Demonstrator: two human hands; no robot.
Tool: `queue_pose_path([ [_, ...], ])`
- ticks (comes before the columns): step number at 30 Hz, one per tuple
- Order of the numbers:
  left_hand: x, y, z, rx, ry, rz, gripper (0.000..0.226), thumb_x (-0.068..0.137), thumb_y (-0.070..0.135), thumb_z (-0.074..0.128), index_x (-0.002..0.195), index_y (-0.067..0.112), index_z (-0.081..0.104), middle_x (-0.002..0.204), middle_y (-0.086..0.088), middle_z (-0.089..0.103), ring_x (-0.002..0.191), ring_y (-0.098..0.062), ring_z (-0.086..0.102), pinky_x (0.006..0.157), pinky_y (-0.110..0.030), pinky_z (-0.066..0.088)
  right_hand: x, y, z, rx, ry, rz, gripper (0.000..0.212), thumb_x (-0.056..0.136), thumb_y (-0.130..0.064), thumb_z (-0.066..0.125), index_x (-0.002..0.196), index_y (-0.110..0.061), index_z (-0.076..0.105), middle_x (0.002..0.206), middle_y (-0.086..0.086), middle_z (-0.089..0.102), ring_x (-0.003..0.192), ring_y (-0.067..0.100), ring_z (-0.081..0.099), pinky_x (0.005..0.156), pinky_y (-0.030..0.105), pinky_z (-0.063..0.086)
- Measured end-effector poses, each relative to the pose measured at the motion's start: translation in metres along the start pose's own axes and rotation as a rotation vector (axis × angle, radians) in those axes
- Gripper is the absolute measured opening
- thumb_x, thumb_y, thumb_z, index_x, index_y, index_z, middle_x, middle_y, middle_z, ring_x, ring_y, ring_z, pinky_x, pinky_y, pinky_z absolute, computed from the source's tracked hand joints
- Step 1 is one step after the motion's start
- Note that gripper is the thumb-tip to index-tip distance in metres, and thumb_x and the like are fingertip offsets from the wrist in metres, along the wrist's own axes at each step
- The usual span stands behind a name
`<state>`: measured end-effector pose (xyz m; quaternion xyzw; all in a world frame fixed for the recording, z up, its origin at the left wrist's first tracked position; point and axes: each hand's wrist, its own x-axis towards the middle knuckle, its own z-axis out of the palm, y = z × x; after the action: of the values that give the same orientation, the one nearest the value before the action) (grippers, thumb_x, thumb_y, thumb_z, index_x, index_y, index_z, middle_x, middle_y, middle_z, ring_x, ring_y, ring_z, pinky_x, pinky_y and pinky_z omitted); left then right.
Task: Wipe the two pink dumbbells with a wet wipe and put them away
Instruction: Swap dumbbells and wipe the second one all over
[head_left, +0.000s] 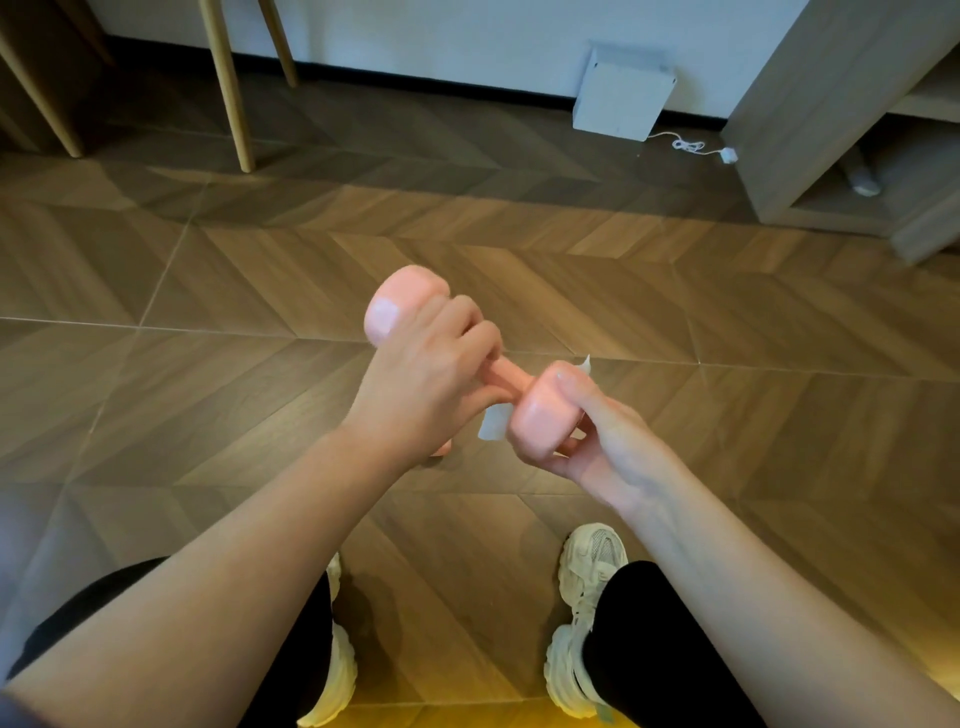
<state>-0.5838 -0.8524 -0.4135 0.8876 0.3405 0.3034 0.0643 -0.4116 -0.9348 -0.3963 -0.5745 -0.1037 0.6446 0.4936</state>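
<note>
A pink dumbbell (395, 306) is held in the air above the wooden floor, tilted from upper left to lower right. My left hand (431, 384) grips its handle, fingers curled round the bar. My right hand (587, 441) is wrapped round the lower right head (540, 421), holding a white wet wipe (493, 423) against it; corners of the wipe stick out above and below the hand. A small pink bit (442, 448) shows just under my left wrist, likely the second dumbbell on the floor, mostly hidden.
My two white sneakers (587, 613) stand on the herringbone floor (208, 395) below the hands. Wooden furniture legs (228, 88) rise at the upper left. A white box (621, 96) with a cable leans on the wall; a grey shelf unit (831, 130) stands at the upper right.
</note>
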Motion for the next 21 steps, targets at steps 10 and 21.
queue_pose_path([
  [10, 0.024, 0.02, 0.002, -1.689, 0.314, -1.434, 0.025, 0.095, 0.032, 0.063, 0.084, 0.011, 0.057, 0.073, -0.003, 0.063, 0.072, -0.018, 0.066, 0.078, -0.032, 0.053, -0.004, 0.016, 0.005, -0.081, -0.185, -0.066, 0.041, 0.068, -0.036, 0.086, 0.101, -0.016, 0.07, 0.103, 0.011, 0.07, 0.096, 0.026, 0.067, 0.072, 0.045, 0.057],
  [21, 0.019, 0.025, -0.006, -1.43, 0.07, -1.176, 0.019, 0.097, 0.012, 0.057, 0.078, 0.013, 0.051, 0.057, 0.0, 0.043, 0.044, -0.012, 0.038, 0.049, -0.027, 0.046, -0.016, 0.015, 0.016, -1.427, -0.44, -0.555, 0.046, 0.066, -0.034, 0.088, 0.1, -0.036, 0.057, 0.095, -0.026, 0.059, 0.093, -0.007, 0.053, 0.081, 0.016, 0.04],
])
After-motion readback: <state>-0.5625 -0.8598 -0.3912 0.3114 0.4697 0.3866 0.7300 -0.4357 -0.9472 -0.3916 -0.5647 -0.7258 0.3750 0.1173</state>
